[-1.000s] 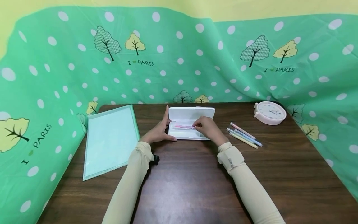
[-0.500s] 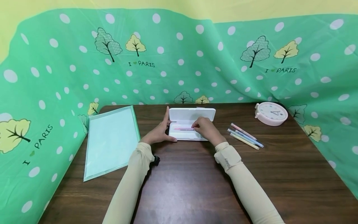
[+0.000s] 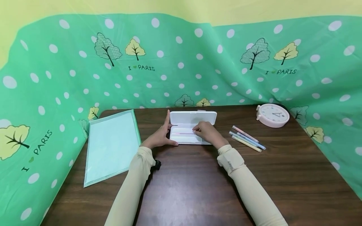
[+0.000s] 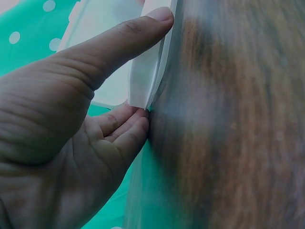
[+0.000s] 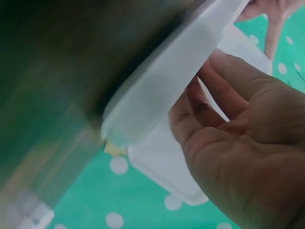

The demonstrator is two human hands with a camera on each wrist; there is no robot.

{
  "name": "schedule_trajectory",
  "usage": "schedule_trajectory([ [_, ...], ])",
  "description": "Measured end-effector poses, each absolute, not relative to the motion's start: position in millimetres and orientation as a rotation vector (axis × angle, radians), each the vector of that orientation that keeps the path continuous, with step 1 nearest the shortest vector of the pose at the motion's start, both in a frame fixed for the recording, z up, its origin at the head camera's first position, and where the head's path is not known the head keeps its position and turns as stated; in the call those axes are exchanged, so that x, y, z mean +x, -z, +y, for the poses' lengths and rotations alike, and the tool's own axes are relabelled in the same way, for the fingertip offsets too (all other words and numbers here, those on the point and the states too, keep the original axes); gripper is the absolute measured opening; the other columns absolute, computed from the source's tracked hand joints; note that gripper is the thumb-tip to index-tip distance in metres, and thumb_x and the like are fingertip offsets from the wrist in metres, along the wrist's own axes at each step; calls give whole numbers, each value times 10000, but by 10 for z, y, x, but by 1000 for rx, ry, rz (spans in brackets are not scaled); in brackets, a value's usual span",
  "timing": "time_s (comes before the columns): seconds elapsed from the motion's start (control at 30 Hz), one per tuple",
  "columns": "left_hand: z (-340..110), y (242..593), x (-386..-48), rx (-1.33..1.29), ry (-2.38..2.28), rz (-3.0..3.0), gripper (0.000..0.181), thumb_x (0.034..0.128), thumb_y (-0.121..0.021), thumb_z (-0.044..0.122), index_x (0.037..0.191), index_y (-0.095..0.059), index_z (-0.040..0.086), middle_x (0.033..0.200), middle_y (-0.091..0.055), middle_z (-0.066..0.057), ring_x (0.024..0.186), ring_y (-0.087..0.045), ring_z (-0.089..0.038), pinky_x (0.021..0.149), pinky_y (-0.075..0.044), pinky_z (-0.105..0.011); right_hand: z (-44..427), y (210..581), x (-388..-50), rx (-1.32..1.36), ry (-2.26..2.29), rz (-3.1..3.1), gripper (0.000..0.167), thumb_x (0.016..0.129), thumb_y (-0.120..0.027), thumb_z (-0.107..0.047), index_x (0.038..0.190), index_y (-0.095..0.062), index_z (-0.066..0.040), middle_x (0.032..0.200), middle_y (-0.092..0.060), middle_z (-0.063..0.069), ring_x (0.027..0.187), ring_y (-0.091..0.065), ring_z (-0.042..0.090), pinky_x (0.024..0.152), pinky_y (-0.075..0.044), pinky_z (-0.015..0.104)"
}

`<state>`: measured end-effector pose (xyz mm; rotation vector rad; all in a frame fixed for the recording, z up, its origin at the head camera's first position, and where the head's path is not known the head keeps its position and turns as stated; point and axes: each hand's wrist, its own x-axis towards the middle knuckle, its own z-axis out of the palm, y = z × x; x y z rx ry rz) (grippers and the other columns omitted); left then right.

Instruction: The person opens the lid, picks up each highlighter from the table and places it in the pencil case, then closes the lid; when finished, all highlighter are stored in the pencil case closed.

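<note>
A white pencil case (image 3: 185, 140) lies on the dark wooden table with its lid (image 3: 193, 118) raised. My left hand (image 3: 159, 134) holds its left end, thumb along the front edge and fingers at the back corner, as the left wrist view shows. My right hand (image 3: 207, 131) reaches into the case's right side with bent fingers. Under those fingertips a thin pink pen (image 3: 181, 134) lies lengthwise inside the case. In the right wrist view the case wall (image 5: 157, 88) hides the pen, so whether the fingers still pinch it is unclear.
Several pastel pens (image 3: 247, 139) lie right of the case. A pink round clock (image 3: 272, 115) lies at the back right. A pale green document folder (image 3: 113, 149) lies on the left. Green dotted cloth (image 3: 169, 62) hangs around the table (image 3: 192, 188).
The pink pen has come down from my right fingertips to a lower place in the case. My right hand has shifted slightly left. My left hand stays on the case.
</note>
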<state>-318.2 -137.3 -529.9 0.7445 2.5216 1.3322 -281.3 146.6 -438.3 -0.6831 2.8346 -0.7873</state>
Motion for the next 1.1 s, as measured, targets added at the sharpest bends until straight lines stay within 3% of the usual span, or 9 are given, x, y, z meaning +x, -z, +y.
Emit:
schedule_trajectory([
  [0.07, -1381, 5355, -3215, 731, -1350, 2517, 1635, 702, -1010, 583, 1618, 342, 498, 1677, -407, -164, 1515, -442, -274, 1240, -347, -543, 1518, 4358, -2788, -702, 801, 2839, 200, 1034, -722, -24, 1183, -797, 88, 1085, -769, 192, 1033, -731, 330, 916, -597, 447],
  [0.2, -1383, 5220, -3169, 750, -1325, 2525, 1625, 731, -1001, 560, 1647, 335, 430, 1668, -415, -188, 1525, -432, -306, 1240, -343, -559, 1769, 4225, -2737, -756, 845, 2805, 186, 1033, -734, -63, 1150, -813, 58, 1068, -779, 166, 1023, -721, 330, 927, -586, 485],
  [0.3, -1387, 5149, -3171, 756, -1309, 2529, 1598, 753, -979, 580, 1646, 337, 430, 1671, -410, -195, 1535, -423, -314, 1237, -350, -565, 2082, 4073, -2709, -752, 898, 2741, 194, 1044, -730, -102, 1162, -821, 22, 1149, -787, 163, 1098, -707, 337, 963, -563, 504],
  [0.4, -1396, 5239, -3241, 753, -1332, 2527, 1610, 713, -971, 652, 1637, 335, 466, 1666, -418, -180, 1525, -437, -301, 1229, -359, -574, 2445, 3940, -2696, -695, 922, 2697, 232, 1066, -720, -156, 1223, -813, -14, 1229, -776, 148, 1154, -686, 327, 988, -538, 502],
  [0.53, -1389, 5265, -3200, 790, -1310, 2535, 1609, 753, -968, 608, 1669, 327, 341, 1643, -427, -248, 1519, -440, -347, 1230, -371, -532, 2926, 3851, -2674, -575, 898, 2723, 294, 1098, -689, -223, 1306, -784, -39, 1295, -756, 152, 1200, -663, 325, 1010, -515, 521],
  [0.67, -1366, 5141, -3074, 778, -1312, 2517, 1586, 792, -977, 514, 1669, 330, 321, 1647, -419, -261, 1537, -421, -354, 1243, -354, -512, 3360, 3844, -2617, -431, 861, 2763, 368, 1125, -643, -253, 1366, -728, 12, 1356, -699, 256, 1234, -635, 417, 1015, -501, 599],
  [0.87, -1379, 5303, -3178, 736, -1366, 2508, 1624, 716, -995, 599, 1652, 322, 435, 1652, -434, -204, 1532, -431, -307, 1237, -347, -560, 3828, 3960, -2504, -196, 967, 2644, 402, 1138, -596, -154, 1426, -619, 126, 1448, -559, 362, 1306, -558, 499, 1064, -471, 656],
  [1.0, -1372, 5174, -3090, 767, -1336, 2514, 1605, 759, -984, 556, 1671, 321, 352, 1662, -415, -228, 1540, -418, -329, 1247, -336, -548, 3977, 4047, -2493, -124, 1003, 2569, 401, 1120, -625, -133, 1401, -624, 154, 1392, -601, 349, 1255, -597, 435, 1068, -473, 662],
  [1.1, -1365, 5081, -3018, 795, -1311, 2524, 1585, 788, -969, 546, 1673, 325, 314, 1667, -412, -230, 1543, -418, -325, 1250, -341, -501, 4016, 4098, -2506, -92, 990, 2532, 396, 1103, -656, -135, 1377, -645, 151, 1302, -689, 263, 1167, -645, 311, 1061, -487, 610],
])
